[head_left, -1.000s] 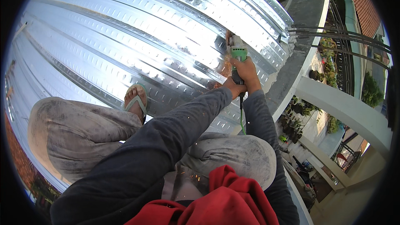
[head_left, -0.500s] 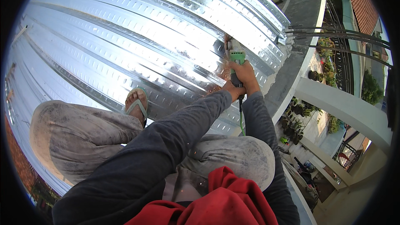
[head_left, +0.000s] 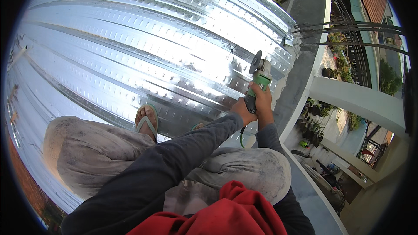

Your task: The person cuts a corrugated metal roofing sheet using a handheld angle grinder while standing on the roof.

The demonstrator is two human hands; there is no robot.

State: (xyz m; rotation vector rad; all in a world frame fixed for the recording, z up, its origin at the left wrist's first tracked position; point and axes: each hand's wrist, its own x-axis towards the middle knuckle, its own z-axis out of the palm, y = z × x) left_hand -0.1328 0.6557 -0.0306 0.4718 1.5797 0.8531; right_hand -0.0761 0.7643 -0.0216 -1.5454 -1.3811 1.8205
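Note:
A green and black angle grinder (head_left: 261,79) is held in both my hands, its dark round disc (head_left: 256,62) raised off the metal and turned on edge. My right hand (head_left: 263,103) wraps around the body from the right side. Lower on the handle, my left hand (head_left: 244,112) grips from the left. A green cord (head_left: 242,138) hangs from the rear of the tool. Left of the disc, a thin dark crossing mark shows on the shiny ribbed metal decking (head_left: 174,67).
My sandalled foot (head_left: 146,117) stands on the decking. A grey concrete ledge (head_left: 307,21) borders the sheets on the right, with a drop beyond it to potted plants (head_left: 311,124). Dark cables (head_left: 348,28) run off to the right. A white beam (head_left: 355,98) crosses below.
The grinder has lifted away from the decking and moved right and nearer, both hands still around it. The sparks at the disc are gone, and the dark mark is uncovered.

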